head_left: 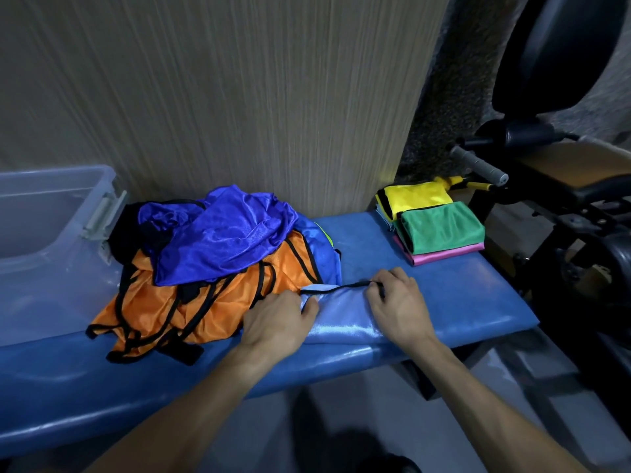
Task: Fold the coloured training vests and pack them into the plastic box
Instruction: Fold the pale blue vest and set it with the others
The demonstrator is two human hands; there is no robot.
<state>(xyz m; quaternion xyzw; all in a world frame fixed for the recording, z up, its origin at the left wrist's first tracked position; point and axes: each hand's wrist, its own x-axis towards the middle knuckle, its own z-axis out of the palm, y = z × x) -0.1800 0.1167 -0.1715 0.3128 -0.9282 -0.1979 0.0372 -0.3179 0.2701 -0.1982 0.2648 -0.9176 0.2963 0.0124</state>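
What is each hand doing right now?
Left hand: fingers curled, holding the edge of the shiny light blue mesh vest.
Right hand: pinching the same vest's black trim.

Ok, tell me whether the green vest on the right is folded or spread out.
Folded. The green vest is a compact rectangle stacked on a pink vest, beside a folded yellow one.
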